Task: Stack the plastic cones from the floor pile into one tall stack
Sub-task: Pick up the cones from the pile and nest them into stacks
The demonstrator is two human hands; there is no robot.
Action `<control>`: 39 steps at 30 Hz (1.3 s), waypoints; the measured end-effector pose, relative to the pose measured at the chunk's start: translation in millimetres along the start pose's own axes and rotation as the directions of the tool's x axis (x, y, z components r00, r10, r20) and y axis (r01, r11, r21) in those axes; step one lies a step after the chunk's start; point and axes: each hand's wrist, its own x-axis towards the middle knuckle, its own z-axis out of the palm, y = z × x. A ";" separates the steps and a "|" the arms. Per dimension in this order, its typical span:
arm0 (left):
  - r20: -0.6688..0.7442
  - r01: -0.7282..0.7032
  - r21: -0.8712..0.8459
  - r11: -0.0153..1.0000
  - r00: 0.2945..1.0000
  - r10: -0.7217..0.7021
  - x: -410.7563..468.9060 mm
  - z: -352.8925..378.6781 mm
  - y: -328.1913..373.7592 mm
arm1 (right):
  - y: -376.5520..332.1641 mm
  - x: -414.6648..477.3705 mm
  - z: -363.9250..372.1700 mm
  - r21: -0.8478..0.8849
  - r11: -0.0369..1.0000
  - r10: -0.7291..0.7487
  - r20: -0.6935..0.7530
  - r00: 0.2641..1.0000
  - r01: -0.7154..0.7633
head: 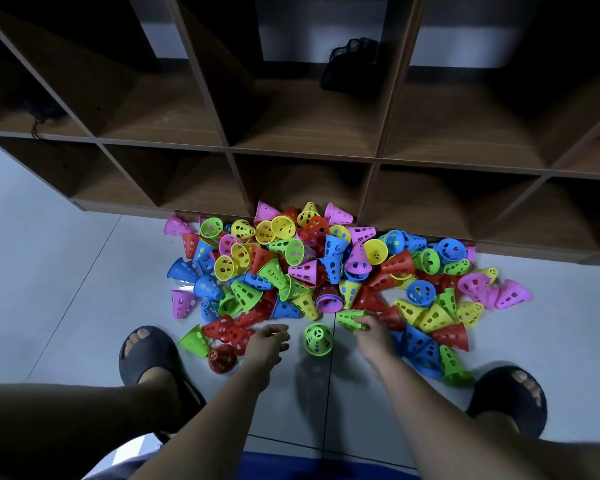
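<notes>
A wide pile of perforated plastic cones (326,268) in pink, yellow, green, blue and red lies on the grey floor in front of a shelf. One green cone (318,339) stands upright by itself on the floor between my hands. My right hand (369,336) grips a green cone (350,318) lying on its side at the pile's near edge. My left hand (267,342) hovers just left of the standing cone with loosely curled fingers and holds nothing. A red cone (221,357) lies near my left foot.
A dark wooden cubby shelf (302,157) rises right behind the pile; a black mesh bag (349,62) sits in one cubby. My feet in black slippers (153,362) (510,398) flank the working spot on the grey tiled floor (66,289).
</notes>
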 end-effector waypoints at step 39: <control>-0.057 0.037 -0.598 0.801 0.995 -0.088 3.0 -22.2 27.3 | -41.9 -33.9 -14.7 0.638 0.759 0.147 0.020 0.989 -0.126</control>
